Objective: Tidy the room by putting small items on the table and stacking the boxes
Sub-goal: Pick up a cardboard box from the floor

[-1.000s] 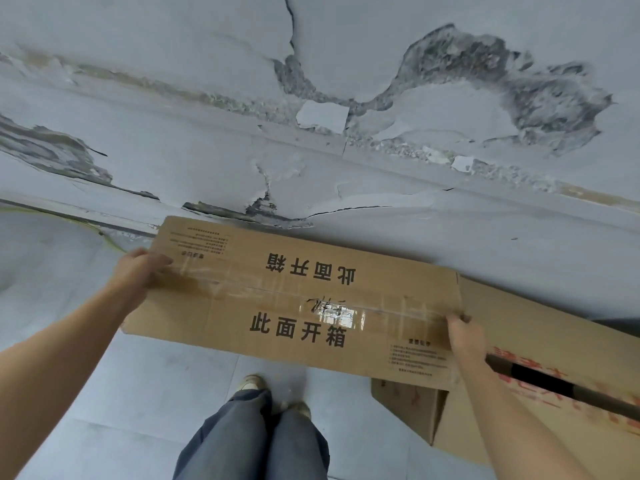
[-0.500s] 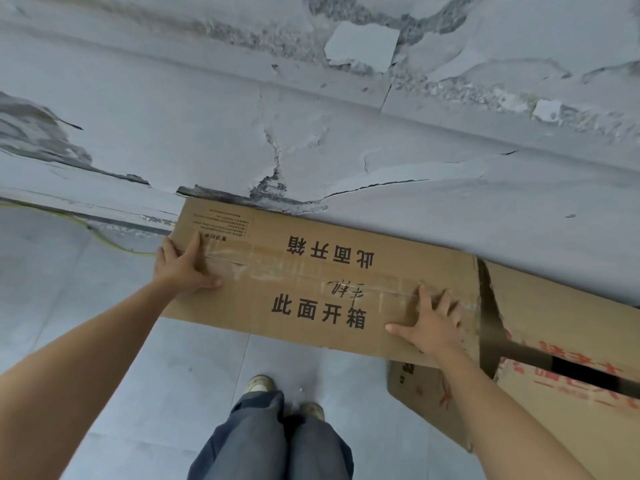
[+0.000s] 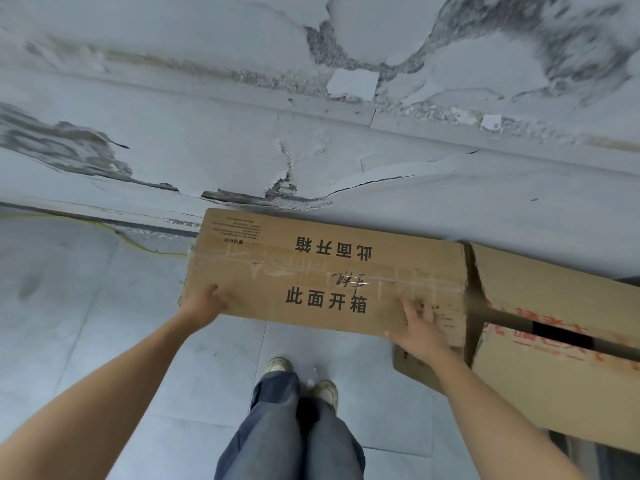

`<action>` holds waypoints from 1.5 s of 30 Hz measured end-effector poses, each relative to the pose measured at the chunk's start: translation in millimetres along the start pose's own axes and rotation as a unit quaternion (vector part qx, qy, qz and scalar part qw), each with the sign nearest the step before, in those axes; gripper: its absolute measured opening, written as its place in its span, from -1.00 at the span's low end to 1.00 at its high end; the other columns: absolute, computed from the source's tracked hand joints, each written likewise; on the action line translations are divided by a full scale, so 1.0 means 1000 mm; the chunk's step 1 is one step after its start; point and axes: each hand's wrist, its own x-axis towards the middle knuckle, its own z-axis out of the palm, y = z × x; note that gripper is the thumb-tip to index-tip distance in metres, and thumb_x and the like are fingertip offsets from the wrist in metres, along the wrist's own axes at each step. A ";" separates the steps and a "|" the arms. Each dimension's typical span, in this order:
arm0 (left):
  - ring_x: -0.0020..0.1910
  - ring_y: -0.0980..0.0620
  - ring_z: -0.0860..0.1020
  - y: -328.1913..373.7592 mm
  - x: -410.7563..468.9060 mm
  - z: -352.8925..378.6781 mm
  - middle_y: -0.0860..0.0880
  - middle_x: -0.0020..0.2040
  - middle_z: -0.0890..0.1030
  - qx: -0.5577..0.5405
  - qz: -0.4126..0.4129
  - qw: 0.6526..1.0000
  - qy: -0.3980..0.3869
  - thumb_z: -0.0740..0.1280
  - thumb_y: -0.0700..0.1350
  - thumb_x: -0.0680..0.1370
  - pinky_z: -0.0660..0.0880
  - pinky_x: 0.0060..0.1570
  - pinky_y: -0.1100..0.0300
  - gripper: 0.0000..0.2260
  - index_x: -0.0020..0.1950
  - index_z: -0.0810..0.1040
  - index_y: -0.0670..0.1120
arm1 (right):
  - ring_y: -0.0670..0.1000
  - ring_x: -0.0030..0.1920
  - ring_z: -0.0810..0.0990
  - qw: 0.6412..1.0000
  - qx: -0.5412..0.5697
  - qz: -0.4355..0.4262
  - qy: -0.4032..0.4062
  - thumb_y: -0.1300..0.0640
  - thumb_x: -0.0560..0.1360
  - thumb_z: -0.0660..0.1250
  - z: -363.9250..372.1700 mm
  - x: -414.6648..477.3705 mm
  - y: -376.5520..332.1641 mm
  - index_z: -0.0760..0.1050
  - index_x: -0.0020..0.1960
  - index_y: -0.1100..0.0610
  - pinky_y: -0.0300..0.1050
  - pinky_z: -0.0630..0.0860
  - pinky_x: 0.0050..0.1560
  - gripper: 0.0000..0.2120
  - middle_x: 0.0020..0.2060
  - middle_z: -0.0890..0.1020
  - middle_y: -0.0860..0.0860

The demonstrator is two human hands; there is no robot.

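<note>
The long box (image 3: 325, 268) runs close along the wall (image 3: 242, 133), so no room shows behind it. Just beside its right end the larger box (image 3: 561, 382) stands and closes that side. The floor (image 3: 86, 323) at its left end is open, and also the strip between its near side and the shoes (image 3: 277, 365).

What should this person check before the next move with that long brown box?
1. Left hand grips the long brown cardboard box with black print at its near left corner: ok.
2. Right hand lies on its near right edge, fingers straight, no grip: not ok for lifting.
3. Clear tape along the top seam holds: ok.
4. What carries the box from below: cannot tell.
5. Big cardboard box with red print beside it, top gaping: not ok to stack on.
</note>
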 end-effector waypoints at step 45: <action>-0.17 0.01 0.52 0.148 -0.307 0.033 -0.08 -0.11 0.56 0.252 0.395 0.789 -0.397 0.18 -0.15 0.62 0.41 -0.14 0.18 -0.90 -0.04 0.47 -0.09 | 0.01 0.30 0.39 0.489 0.680 0.373 0.398 -0.11 0.44 0.37 0.144 -0.409 -0.104 0.34 0.38 0.11 -0.14 0.33 0.28 -0.41 0.32 0.43 0.03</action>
